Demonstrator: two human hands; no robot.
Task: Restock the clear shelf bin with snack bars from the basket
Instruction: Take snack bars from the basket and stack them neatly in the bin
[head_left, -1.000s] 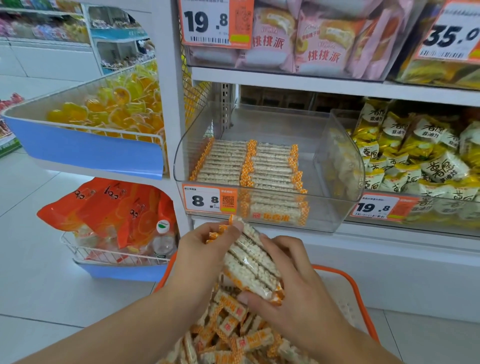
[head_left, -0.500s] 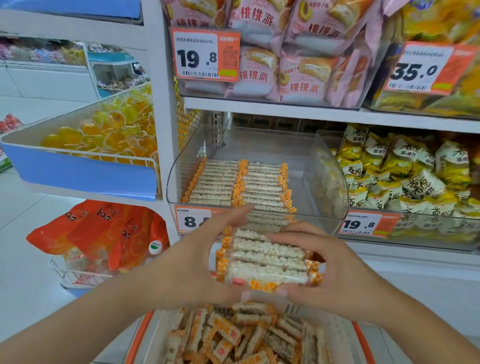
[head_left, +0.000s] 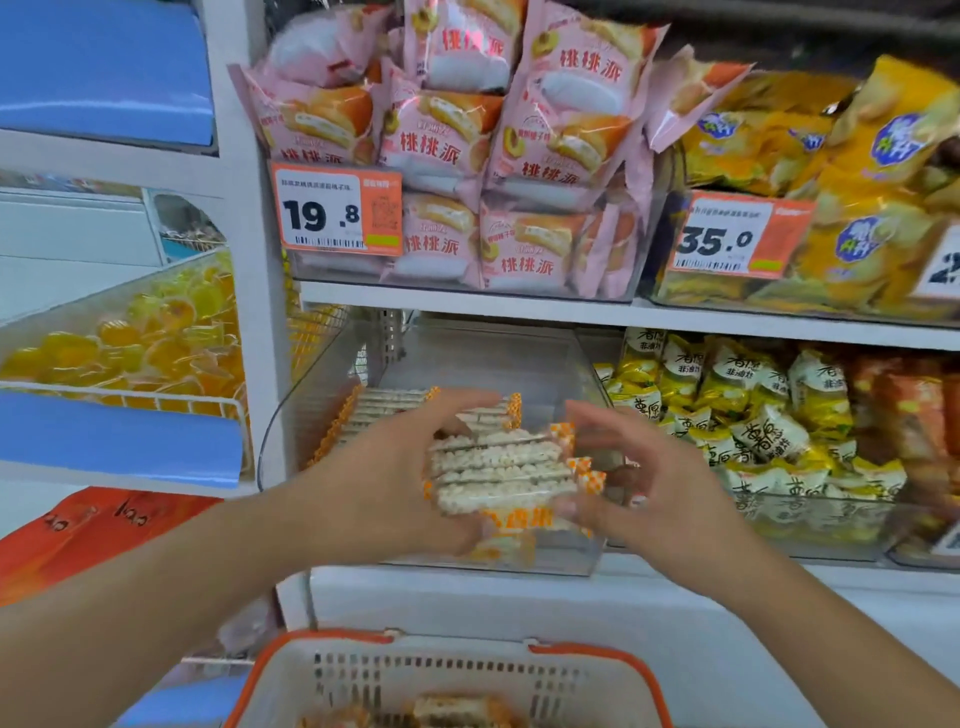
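Clear-wrapped puffed-rice snack bars with orange-checked ends (head_left: 501, 475), gathered into a flat bundle, have been lifted out of the orange-rimmed white plastic basket (head_left: 457, 675) and carried up to the front of the clear plastic shelf bin (head_left: 311, 415), where half a second ago they were held lower, just above the basket's contents. The bundle is now seen level with the bin's front lip and partly over it, in front of the rows of identical bars (head_left: 389, 402) already laid in the bin's back half. From this it is judged that the carry is nearly done and that only the setting-down in the free front part of the bin is left for this batch; a few bars are still seen in the basket, so further batches are likely to be needed. The bundle is pressed from the left by the left hand (head_left: 395, 478), its fingers partly curled over the top and its thumb tucked under the lower edge. The right hand (head_left: 649, 488) is held half open, fingers spread and bent; the lower right corner of the bundle is touched by its lower fingertips, while its upper fingers appear to stand just clear. Pink pastry packets (head_left: 467, 145) are stacked on the shelf above, and yellow snack bags (head_left: 753, 426) fill the neighbouring bin.
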